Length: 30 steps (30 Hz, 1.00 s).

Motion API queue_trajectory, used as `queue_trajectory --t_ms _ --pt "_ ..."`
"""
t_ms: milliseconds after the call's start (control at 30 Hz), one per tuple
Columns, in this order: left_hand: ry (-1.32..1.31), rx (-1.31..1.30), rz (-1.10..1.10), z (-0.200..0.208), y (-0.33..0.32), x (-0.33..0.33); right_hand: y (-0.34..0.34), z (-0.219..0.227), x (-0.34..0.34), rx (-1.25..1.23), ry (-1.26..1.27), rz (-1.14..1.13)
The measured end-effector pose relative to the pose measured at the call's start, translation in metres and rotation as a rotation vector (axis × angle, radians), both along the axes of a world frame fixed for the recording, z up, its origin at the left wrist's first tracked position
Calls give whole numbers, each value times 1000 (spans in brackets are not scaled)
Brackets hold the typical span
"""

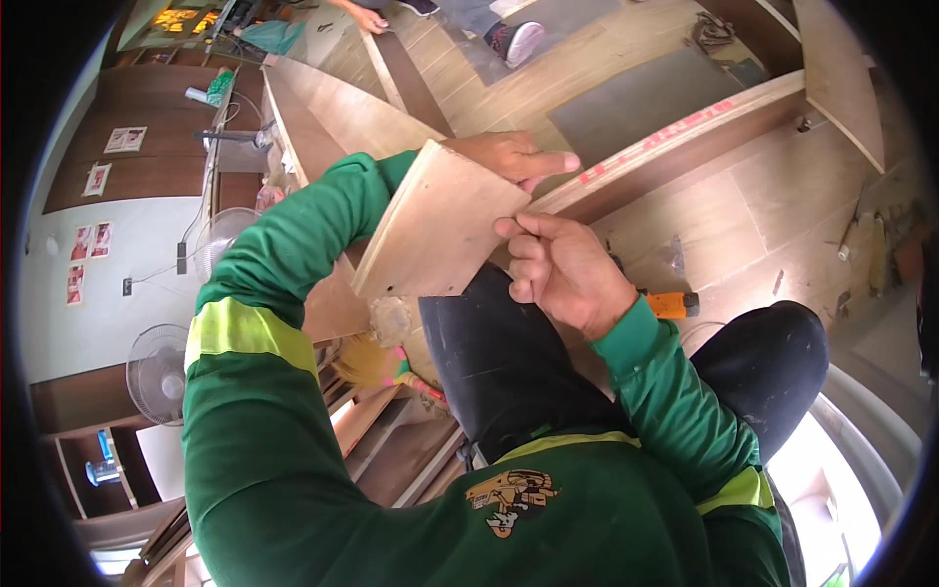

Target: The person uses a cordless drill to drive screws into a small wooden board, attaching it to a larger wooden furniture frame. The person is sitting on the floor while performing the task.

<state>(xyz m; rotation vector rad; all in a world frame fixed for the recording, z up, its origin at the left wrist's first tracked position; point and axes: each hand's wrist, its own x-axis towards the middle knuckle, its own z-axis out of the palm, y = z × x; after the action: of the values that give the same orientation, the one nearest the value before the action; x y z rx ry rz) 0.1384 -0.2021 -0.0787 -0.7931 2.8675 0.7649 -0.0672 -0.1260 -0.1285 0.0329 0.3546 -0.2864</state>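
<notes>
A pale plywood panel, tilted in front of my chest, shows its flat face and layered edge, with small dark holes along the lower edge. My left hand is just past its far edge, one finger stretched out to the right; the other fingers are partly hidden. Close to the panel's right corner, my right hand is closed, with thumb and fingertips pinched together. Whatever is in that pinch is too small to make out. A long board with red marks on its edge runs from near my hands toward the upper right.
More long boards extend away at the upper left. Beyond them show another person's hand and shoe. An orange tool lies right of my right wrist. A broom and a fan are at left.
</notes>
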Motion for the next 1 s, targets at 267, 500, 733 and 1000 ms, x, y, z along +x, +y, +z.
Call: queue_trajectory --t_ms 267,500,733,1000 --pt "-51 17 -29 0 3 2 10 -118 -81 -1164 1154 376" --pt "-83 41 -73 -3 -3 6 73 -257 -119 -2315 1549 631" --pt "94 168 -113 -21 -21 15 57 -196 -114 -2116 1360 912" --pt "-267 571 433 3 -15 -20 50 -22 -133 -1684 1353 434"
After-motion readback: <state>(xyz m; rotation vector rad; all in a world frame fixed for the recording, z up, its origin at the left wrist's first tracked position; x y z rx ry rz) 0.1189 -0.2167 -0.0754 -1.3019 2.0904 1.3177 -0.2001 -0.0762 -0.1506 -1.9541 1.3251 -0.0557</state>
